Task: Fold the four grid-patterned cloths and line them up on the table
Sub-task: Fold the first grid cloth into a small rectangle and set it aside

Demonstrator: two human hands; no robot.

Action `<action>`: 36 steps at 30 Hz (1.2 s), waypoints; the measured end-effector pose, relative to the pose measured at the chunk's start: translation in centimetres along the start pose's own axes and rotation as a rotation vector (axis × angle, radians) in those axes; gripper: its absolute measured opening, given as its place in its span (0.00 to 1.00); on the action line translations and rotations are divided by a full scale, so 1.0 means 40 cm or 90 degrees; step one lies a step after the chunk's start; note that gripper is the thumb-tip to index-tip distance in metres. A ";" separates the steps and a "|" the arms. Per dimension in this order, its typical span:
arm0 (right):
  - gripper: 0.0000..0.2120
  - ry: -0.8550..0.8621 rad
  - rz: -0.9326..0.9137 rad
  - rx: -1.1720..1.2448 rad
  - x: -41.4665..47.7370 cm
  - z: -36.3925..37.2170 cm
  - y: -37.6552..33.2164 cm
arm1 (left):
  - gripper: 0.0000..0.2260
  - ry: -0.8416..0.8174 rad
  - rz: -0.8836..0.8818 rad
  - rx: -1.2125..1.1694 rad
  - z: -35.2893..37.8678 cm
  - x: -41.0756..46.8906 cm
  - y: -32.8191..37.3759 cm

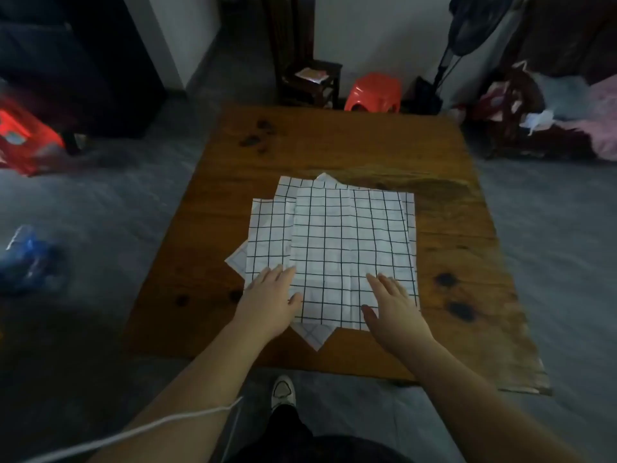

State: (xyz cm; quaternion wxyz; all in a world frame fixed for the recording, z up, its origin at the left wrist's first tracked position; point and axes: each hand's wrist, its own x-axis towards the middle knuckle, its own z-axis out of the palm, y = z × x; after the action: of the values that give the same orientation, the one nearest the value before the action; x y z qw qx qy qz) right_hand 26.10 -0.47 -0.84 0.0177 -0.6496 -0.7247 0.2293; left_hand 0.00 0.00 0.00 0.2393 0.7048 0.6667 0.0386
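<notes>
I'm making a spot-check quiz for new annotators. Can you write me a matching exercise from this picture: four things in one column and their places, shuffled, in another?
Things:
1. red plastic stool
2. pile of white cloths with a black grid
3. white shoe
4. left hand

Places:
A. on the floor just off the near edge of the brown wooden table
B. spread unfolded on the middle of the table
C. on the floor beyond the table's far edge
D. flat on the pile's near left part

Pairs: 1-C, 2-B, 3-A, 4-D
</notes>
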 end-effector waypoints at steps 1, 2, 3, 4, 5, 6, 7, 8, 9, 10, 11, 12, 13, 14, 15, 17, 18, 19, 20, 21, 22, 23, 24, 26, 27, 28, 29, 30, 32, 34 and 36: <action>0.32 -0.002 0.010 0.006 0.018 0.013 -0.006 | 0.28 -0.005 0.007 -0.008 0.003 0.023 -0.018; 0.32 -0.005 0.023 0.011 0.037 0.027 -0.008 | 0.27 -0.011 0.013 -0.011 0.007 0.046 -0.034; 0.32 -0.013 0.032 0.005 0.050 0.046 -0.006 | 0.27 -0.017 0.029 0.001 0.019 0.070 -0.047; 0.32 -0.036 0.037 0.001 0.059 0.066 -0.007 | 0.27 -0.035 0.050 0.003 0.026 0.088 -0.054; 0.32 -0.055 0.042 -0.007 0.071 0.091 -0.001 | 0.27 -0.053 0.073 0.012 0.043 0.109 -0.058; 0.32 -0.067 0.042 -0.013 0.081 0.112 0.006 | 0.27 -0.072 0.100 0.020 0.064 0.124 -0.058; 0.32 -0.074 0.047 -0.012 0.092 0.132 0.016 | 0.27 -0.094 0.122 0.027 0.087 0.138 -0.059; 0.33 -0.076 0.055 -0.003 0.104 0.144 0.027 | 0.27 -0.115 0.139 0.034 0.109 0.151 -0.059; 0.33 -0.080 0.056 0.006 0.116 0.158 0.039 | 0.27 -0.133 0.152 0.039 0.134 0.162 -0.060; 0.32 -0.086 0.053 0.004 0.124 0.172 0.052 | 0.28 -0.148 0.159 0.045 0.154 0.171 -0.060; 0.32 -0.089 0.045 -0.002 0.131 0.188 0.067 | 0.29 -0.155 0.160 0.050 0.171 0.179 -0.058; 0.30 -0.096 0.032 -0.009 0.134 0.202 0.081 | 0.30 -0.162 0.159 0.054 0.185 0.187 -0.056; 0.28 -0.100 0.018 -0.015 0.133 0.215 0.094 | 0.30 -0.170 0.156 0.057 0.195 0.194 -0.055; 0.26 -0.097 0.007 -0.018 0.129 0.227 0.106 | 0.30 -0.178 0.152 0.057 0.207 0.200 -0.057; 0.25 -0.085 0.002 -0.015 0.123 0.236 0.117 | 0.30 -0.178 0.150 0.059 0.220 0.204 -0.060; 0.22 -0.060 -0.005 -0.003 0.115 0.247 0.129 | 0.26 -0.173 0.154 0.057 0.245 0.202 -0.069; 0.20 -0.046 -0.018 0.002 0.115 0.251 0.133 | 0.23 -0.159 0.164 0.046 0.254 0.198 -0.074; 0.17 -0.024 -0.033 0.007 0.116 0.254 0.137 | 0.19 -0.134 0.176 0.035 0.262 0.194 -0.079; 0.15 -0.004 -0.041 0.016 0.118 0.255 0.140 | 0.15 -0.109 0.179 0.019 0.267 0.191 -0.084; 0.13 0.007 -0.040 0.027 0.121 0.250 0.141 | 0.13 -0.095 0.173 0.004 0.265 0.189 -0.084; 0.12 0.005 -0.034 0.039 0.124 0.241 0.139 | 0.11 -0.088 0.162 -0.011 0.260 0.188 -0.084; 0.12 -0.005 -0.028 0.048 0.125 0.233 0.137 | 0.11 -0.082 0.152 -0.024 0.252 0.188 -0.081; 0.12 -0.016 -0.029 0.052 0.125 0.225 0.135 | 0.11 -0.081 0.139 -0.039 0.245 0.189 -0.080; 0.12 -0.023 -0.046 0.049 0.122 0.206 0.131 | 0.08 -0.066 0.124 -0.069 0.227 0.191 -0.079; 0.12 -0.024 -0.051 0.047 0.122 0.194 0.127 | 0.06 -0.054 0.123 -0.075 0.218 0.194 -0.081; 0.12 -0.032 -0.049 0.048 0.122 0.182 0.123 | 0.04 -0.048 0.122 -0.078 0.206 0.194 -0.082; 0.13 -0.043 -0.046 0.051 0.122 0.171 0.120 | 0.04 -0.045 0.124 -0.086 0.194 0.194 -0.082; 0.14 -0.054 -0.047 0.056 0.121 0.160 0.117 | 0.04 -0.047 0.128 -0.097 0.185 0.193 -0.085; 0.16 -0.075 -0.044 0.083 0.118 0.140 0.111 | 0.06 -0.062 0.133 -0.117 0.165 0.191 -0.093; 0.14 -0.050 -0.018 0.138 0.120 0.124 0.108 | 0.09 -0.099 0.134 -0.104 0.150 0.190 -0.109; 0.12 0.008 0.043 0.170 0.135 0.115 0.117 | 0.13 -0.138 0.132 -0.071 0.144 0.191 -0.127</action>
State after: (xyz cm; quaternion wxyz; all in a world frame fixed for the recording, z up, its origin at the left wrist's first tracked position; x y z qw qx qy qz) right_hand 28.13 3.47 -8.10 0.1008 -0.6670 -0.6651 0.3203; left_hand -1.69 5.65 -9.09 0.3433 0.7554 0.5577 0.0234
